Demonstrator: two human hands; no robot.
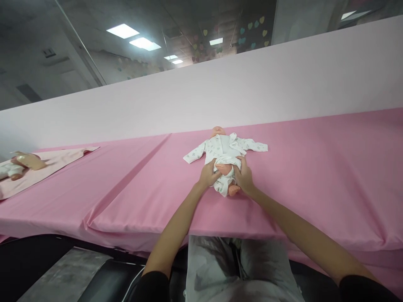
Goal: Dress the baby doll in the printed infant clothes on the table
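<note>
A baby doll (217, 131) lies on its back on the pink sheet, head toward the wall. It wears a white printed baby top (214, 147), its sleeves spread out to both sides. White printed baby pants (224, 184) are bunched around its legs, with part of the doll's bare skin and one foot (233, 190) showing. My left hand (209, 173) is closed at the left side of the pants. On the opposite side, my right hand (244, 175) grips them too, thumb near the waist. Some fingertips are hidden by cloth.
The pink sheet (138, 188) covers a long table with folds across it. At the far left, a pale cloth (59, 161) bears a yellowish bottle (30, 160) and part of another doll (12, 171). A low white wall (201, 100) with glass above borders the back.
</note>
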